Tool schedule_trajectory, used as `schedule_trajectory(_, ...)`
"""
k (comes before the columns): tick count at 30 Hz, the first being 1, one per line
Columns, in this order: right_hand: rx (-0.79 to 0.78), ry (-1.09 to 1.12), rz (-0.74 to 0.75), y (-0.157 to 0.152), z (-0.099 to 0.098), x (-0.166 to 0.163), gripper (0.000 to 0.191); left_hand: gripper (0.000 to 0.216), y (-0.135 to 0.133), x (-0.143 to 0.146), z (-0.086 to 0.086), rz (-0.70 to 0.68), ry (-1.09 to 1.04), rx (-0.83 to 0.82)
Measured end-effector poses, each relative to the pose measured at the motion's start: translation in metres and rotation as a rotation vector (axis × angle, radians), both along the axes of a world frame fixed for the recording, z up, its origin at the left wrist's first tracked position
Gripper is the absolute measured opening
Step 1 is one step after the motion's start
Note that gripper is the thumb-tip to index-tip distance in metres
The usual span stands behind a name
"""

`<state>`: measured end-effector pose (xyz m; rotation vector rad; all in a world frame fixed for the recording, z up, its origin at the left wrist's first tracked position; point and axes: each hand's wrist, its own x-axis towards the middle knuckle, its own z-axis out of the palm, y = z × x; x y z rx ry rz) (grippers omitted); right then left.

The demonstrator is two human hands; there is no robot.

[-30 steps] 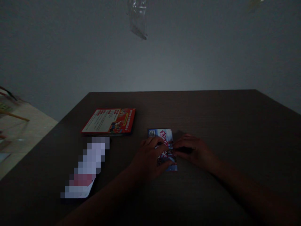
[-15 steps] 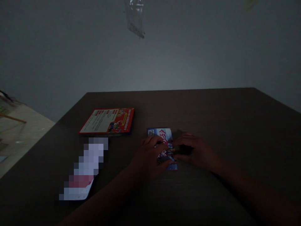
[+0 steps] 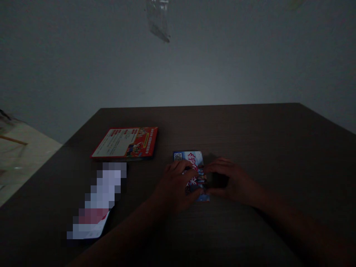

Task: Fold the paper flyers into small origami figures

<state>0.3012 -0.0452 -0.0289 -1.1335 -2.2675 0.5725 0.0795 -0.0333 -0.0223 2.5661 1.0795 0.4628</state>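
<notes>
A small blue, white and red printed leaflet (image 3: pixel 191 159) lies folded on the dark wooden table (image 3: pixel 264 141) in front of me. My left hand (image 3: pixel 175 187) rests on the leaflet's left side, fingers curled and pressing down on it. My right hand (image 3: pixel 229 180) sits at its right edge, fingers bent and pinching that edge. The scene is very dim, so the fingertips are hard to make out.
A red and white booklet (image 3: pixel 126 142) lies at the back left of the table. A pale leaflet, blurred out (image 3: pixel 97 202), lies near the left front. A clear plastic piece (image 3: pixel 158 22) hangs on the grey wall. Light floor shows at the left.
The camera has drifted slightly, shifting everything a little left. My right hand's fingers have spread a bit along the leaflet's right edge; the left hand keeps pressing in place.
</notes>
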Motion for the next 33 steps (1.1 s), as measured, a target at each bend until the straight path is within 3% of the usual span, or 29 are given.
schedule_trajectory(14,-0.029,-0.083,0.016,-0.008,0.012,0.000,0.062,0.035,0.000,0.001,0.004,0.009,0.005,-0.022)
schedule_trajectory(22,0.096,-0.145,0.072,-0.011,0.003,-0.004,0.026,0.032,-0.001,0.000,0.002,-0.002,0.006,-0.025)
schedule_trajectory(33,0.068,-0.319,-0.025,-0.021,0.012,-0.010,0.051,0.034,-0.002,0.000,0.002,0.006,-0.002,-0.015)
